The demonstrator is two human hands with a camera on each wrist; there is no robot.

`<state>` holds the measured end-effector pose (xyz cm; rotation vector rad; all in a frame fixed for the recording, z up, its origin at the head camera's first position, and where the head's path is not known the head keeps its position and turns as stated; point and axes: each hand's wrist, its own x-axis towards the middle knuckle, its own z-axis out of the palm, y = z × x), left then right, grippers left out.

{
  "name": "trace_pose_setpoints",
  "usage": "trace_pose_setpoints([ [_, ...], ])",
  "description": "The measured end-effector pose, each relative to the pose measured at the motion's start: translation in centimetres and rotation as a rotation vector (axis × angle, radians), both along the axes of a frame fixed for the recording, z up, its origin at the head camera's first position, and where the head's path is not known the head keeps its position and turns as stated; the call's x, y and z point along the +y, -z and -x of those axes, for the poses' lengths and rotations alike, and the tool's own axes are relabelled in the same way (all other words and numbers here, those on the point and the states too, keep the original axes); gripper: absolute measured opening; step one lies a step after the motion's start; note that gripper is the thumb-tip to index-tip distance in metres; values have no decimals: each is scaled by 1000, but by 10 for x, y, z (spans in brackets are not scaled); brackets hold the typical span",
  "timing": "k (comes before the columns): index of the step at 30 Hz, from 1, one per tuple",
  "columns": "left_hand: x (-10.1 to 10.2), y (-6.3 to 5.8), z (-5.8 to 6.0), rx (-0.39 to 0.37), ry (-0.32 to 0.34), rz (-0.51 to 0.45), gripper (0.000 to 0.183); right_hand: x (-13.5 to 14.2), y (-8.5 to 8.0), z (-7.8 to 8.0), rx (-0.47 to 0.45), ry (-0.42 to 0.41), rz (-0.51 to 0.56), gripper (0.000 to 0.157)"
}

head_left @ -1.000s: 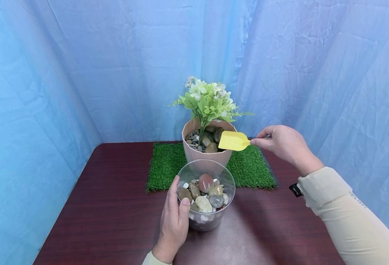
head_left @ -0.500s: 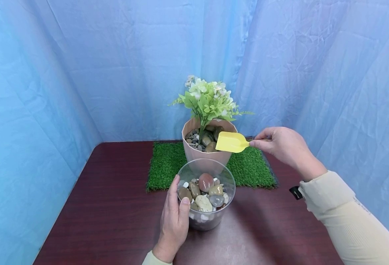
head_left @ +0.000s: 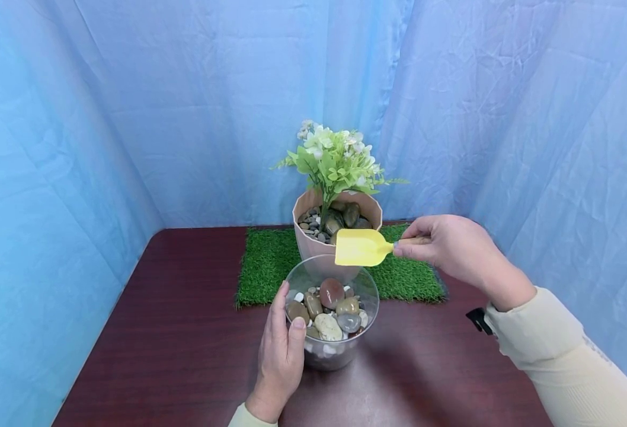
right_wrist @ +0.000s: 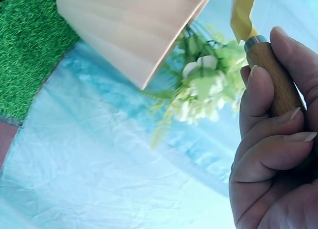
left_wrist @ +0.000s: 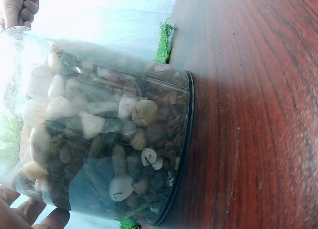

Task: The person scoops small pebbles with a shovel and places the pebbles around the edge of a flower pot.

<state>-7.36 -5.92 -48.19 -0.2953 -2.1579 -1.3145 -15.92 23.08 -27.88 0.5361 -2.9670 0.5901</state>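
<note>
Your right hand (head_left: pixel 454 249) grips the yellow scoop (head_left: pixel 361 248) with curled fingers near the flowerpot (head_left: pixel 308 244), while your left hand (head_left: pixel 280 356) rests straight fingers against the clear jar (head_left: pixel 342 354).

The dark-red wood-grained table (head_left: pixel 175 320) before me carries a rectangular green grass-like mat (head_left: pixel 401 279) and a round transparent container (head_left: pixel 330 359).

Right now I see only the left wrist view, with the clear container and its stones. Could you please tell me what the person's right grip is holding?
Observer: The right grip holds a yellow scoop.
Operator: Thank you. Does it carry any stone?
Observer: No, in the head view I see no stone on it.
Operator: Please tell me also one thing visible only from above.
Observer: A reddish stone lies among the uppermost ones in the clear container.
</note>
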Motion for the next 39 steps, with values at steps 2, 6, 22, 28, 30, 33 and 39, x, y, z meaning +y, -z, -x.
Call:
trace_pose_setpoints([
  [2, 0, 0, 0, -1, 1, -2, 65, -4, -1, -5, 25, -14, -13, 19],
  [6, 0, 0, 0, -5, 3, -2, 64, -13, -1, -16, 106, -45, -57, 11],
  [22, 0, -1, -1, -21, 1, 1, 64, -38, 11, -37, 418, -144, -255, 27],
  [28, 0, -2, -1, -22, 2, -4, 64, -44, 22, -40, 610, -168, -298, 38],
  [30, 0, -2, -2, -27, 1, -6, 64, -46, 26, -41, 667, -174, -304, 42],
  [33, 0, -2, -2, -28, 2, -8, 65, -49, 30, -41, 719, -177, -309, 47],
  [39, 0, -2, -1, -17, 4, -12, 64, -56, 41, -42, 841, -198, -337, 42],
])
